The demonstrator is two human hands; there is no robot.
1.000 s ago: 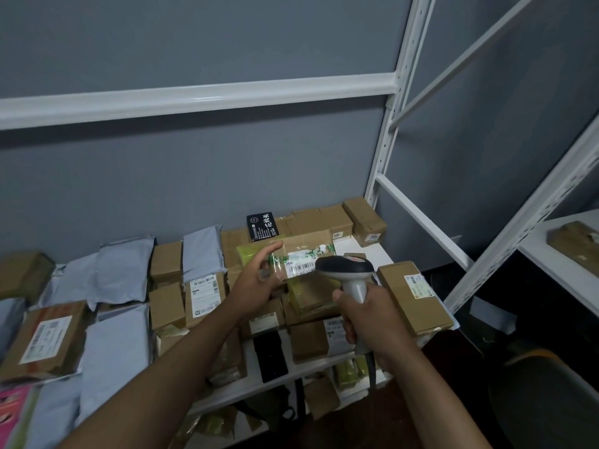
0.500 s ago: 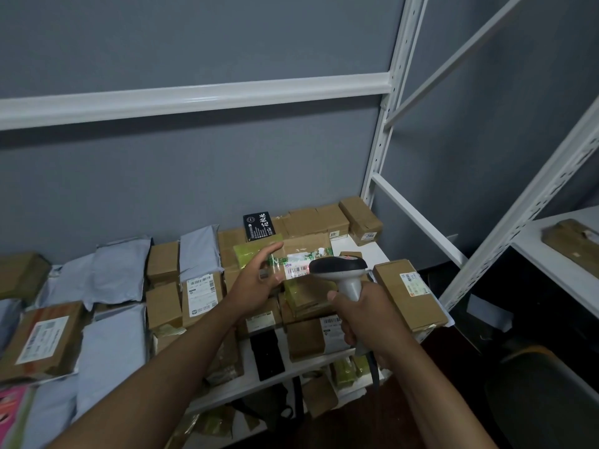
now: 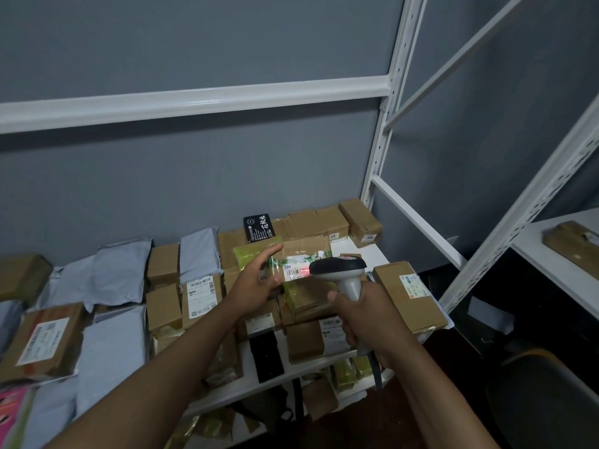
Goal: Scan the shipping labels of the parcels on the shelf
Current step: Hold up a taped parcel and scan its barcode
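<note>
On the shelf (image 3: 363,353), left hand (image 3: 256,286) steadies green parcel (image 3: 291,264), fingers loosely curled. Right hand (image 3: 363,322) grips scanner (image 3: 340,270) just right of label (image 3: 296,273).

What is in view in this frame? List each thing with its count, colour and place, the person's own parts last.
green parcel: one, green with a white label lit red, atop the stack mid-shelf.
barcode scanner: one, grey and black, aimed at that label.
cardboard boxes: many, brown, across the shelf; count unclear.
poly mailers: several, grey, left half of the shelf.
black packet: one, black with white print, at the back.
shelf rack: white, against a grey wall.
side shelf: white, at right, with one brown parcel.
left hand: holds the green parcel's left end.
right hand: grips the scanner handle.
</note>
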